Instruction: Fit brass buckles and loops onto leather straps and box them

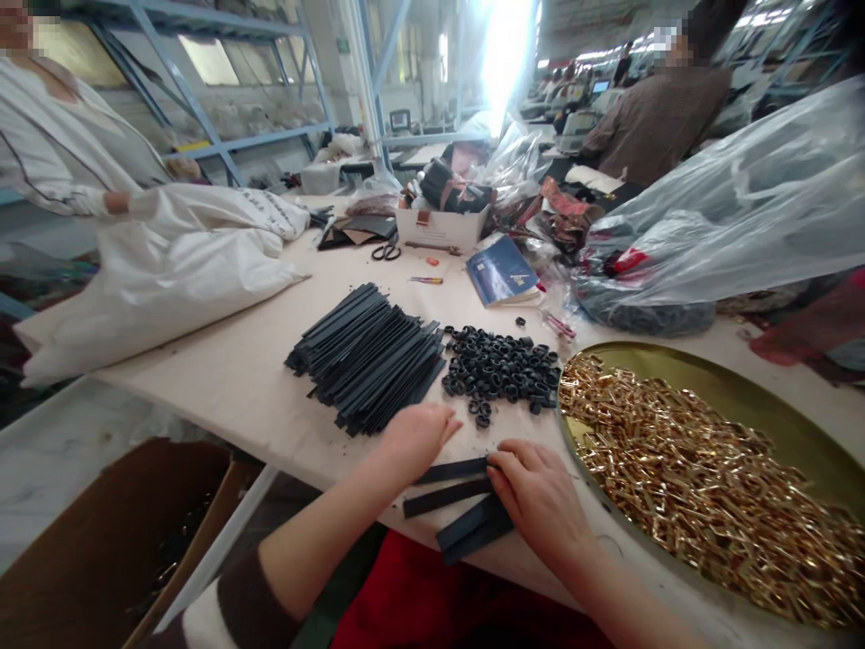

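Observation:
My right hand (544,496) pinches the end of a black strip (456,469) between thumb and fingers, near the table's front edge. More black strips (477,523) lie partly under that hand. To the left, my left hand (420,440) hovers just above the table with its fingers drawn together; anything between them is too small or hidden to make out. Beyond it lies a thick pile of black strips (368,356). Right of the pile are many small black loops (500,365), with several stray ones closer to my hands.
A large gold tray (676,356) of gold metal buckles (696,469) stands at the right. Farther back are a blue notebook (504,270), scissors (386,252), a filled white box (439,230) and plastic bags (730,207). A person at left holds a white sack (182,270).

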`<action>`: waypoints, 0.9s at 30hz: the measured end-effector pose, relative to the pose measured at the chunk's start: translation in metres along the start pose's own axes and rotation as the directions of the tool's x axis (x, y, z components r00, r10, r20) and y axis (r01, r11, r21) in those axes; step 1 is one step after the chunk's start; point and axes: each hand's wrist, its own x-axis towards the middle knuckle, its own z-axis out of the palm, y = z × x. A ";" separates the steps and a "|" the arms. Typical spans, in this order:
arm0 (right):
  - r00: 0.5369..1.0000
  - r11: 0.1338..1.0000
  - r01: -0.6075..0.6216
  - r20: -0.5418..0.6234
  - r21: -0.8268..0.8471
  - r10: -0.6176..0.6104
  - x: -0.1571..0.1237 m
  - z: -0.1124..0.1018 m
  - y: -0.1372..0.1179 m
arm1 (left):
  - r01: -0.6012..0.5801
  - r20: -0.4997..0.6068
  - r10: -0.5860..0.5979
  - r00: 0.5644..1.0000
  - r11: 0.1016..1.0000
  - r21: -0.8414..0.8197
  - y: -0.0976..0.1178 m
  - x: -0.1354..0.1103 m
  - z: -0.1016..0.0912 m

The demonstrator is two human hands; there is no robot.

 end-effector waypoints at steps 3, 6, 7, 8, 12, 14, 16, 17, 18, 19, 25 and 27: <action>0.999 0.997 0.035 0.028 -0.072 -0.033 0.006 0.006 0.000 | 0.212 -0.095 -0.198 0.976 0.961 0.178 -0.017 0.033 0.001; 0.999 0.997 0.037 0.042 -0.068 -0.034 0.004 0.004 0.003 | 0.280 -0.128 -0.259 0.957 0.940 0.192 -0.020 0.050 0.010; 0.999 0.997 0.027 0.029 -0.066 -0.026 0.003 0.001 0.007 | 0.291 -0.136 -0.268 0.954 0.937 0.194 -0.020 0.053 0.013; 1.000 0.998 0.013 0.008 -0.065 -0.012 0.003 -0.002 0.011 | 0.297 -0.142 -0.272 0.952 0.935 0.194 -0.018 0.053 0.015; 0.996 0.993 -0.082 -0.053 -0.083 0.078 0.015 -0.014 0.036 | 0.315 -0.157 -0.290 0.944 0.934 0.171 -0.015 0.048 0.018; 0.994 0.989 -0.113 0.001 -0.091 0.113 0.026 -0.016 0.043 | 0.328 -0.164 -0.304 0.938 0.933 0.145 -0.015 0.045 0.018; 0.990 0.991 -0.101 0.086 -0.086 0.108 0.038 -0.014 0.044 | 0.327 -0.171 -0.306 0.937 0.938 0.111 -0.015 0.042 0.015; 0.988 0.993 -0.086 0.121 -0.079 0.096 0.043 -0.011 0.042 | 0.320 -0.174 -0.302 0.937 0.943 0.090 -0.014 0.040 0.013; 0.986 0.995 -0.074 0.145 -0.072 0.084 0.049 -0.008 0.038 | 0.312 -0.177 -0.297 0.938 0.948 0.065 -0.013 0.037 0.010; 0.985 0.995 -0.070 0.155 -0.064 0.079 0.053 -0.004 0.034 | 0.303 -0.180 -0.292 0.939 0.952 0.036 -0.012 0.034 0.006; 0.979 0.989 -0.148 0.145 0.022 0.143 0.067 0.014 0.021 | 0.234 -0.091 -0.269 0.959 0.930 -0.284 0.003 -0.005 -0.010; 0.976 0.980 -0.180 0.142 0.087 0.167 0.066 0.013 0.022 | 0.227 0.010 -0.244 0.970 0.883 -0.410 0.010 -0.022 -0.007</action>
